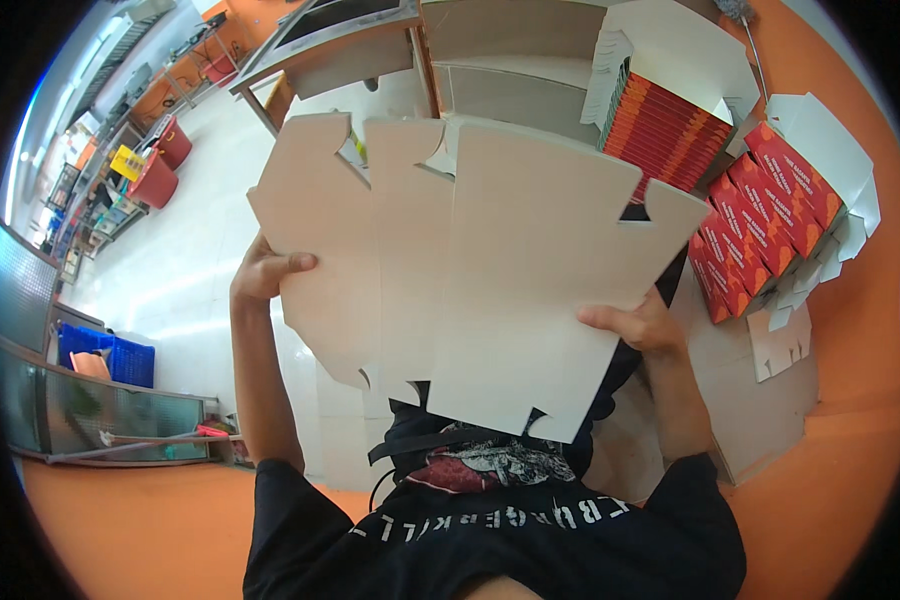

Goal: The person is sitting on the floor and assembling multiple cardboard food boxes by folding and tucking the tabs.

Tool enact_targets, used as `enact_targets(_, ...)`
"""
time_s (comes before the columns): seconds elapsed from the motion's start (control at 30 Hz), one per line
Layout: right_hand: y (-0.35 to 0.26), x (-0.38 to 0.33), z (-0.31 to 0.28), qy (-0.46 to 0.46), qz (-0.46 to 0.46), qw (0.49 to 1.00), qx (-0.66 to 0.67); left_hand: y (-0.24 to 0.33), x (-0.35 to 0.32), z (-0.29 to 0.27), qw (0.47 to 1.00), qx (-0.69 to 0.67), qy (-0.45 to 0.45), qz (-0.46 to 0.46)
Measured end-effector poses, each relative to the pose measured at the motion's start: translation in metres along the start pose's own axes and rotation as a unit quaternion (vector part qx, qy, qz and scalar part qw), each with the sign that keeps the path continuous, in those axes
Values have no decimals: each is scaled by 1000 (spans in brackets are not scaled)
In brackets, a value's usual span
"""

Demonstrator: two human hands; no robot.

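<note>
A large flat cardboard box blank (530, 260), plain pale on the side facing me, spans the space before my chest. Its edges carry flaps and curved notches, and fold lines run across it. My left hand (267, 272) grips its left edge, thumb on top and fingers hidden beneath. On the opposite edge my right hand (638, 322) holds it the same way, thumb lying on the pale face. The blank is slightly tilted and bent along its creases.
Red printed cartons (660, 130) stand packed in an open box at the back right. Beside them is another stack of red cartons (760, 220) with white flaps. A metal-framed table (330, 45) stands ahead. Red tubs (155, 180) and a blue crate (110, 352) are at the left.
</note>
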State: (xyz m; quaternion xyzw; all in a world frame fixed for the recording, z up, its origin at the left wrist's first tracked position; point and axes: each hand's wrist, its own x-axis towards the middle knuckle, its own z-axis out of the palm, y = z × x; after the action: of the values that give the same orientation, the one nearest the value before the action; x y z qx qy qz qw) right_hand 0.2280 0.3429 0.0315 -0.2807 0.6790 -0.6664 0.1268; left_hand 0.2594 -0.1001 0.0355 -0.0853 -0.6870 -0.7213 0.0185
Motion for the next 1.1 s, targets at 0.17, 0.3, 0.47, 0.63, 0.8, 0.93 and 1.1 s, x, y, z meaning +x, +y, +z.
enact_targets(0.17, 55, 22, 36, 56, 17, 979, 194, 40, 48, 3, 987, 142, 61, -42)
enact_targets(0.3, 106, 29, 83, 127, 79, 948, 281, 44, 96, -1, 907, 408, 37, -102)
enact_targets(0.47, 143, 9, 120, 146, 162, 913, 344, -18, 102, -2, 875, 477, 54, -65)
enact_targets(0.63, 153, -4, 109, 74, 239, 904, 346, -42, 94, -9, 917, 388, 13, -94)
enact_targets(0.8, 132, -7, 62, 167, 208, 915, 302, -25, 97, -8, 903, 421, -4, -85)
enact_targets(0.93, 113, 7, 22, 124, 184, 975, 16, -18, 101, 4, 891, 447, -9, -75)
enact_targets(1.1, 110, 16, 24, 3, 147, 987, -61, -16, 102, 15, 885, 457, 3, -91)
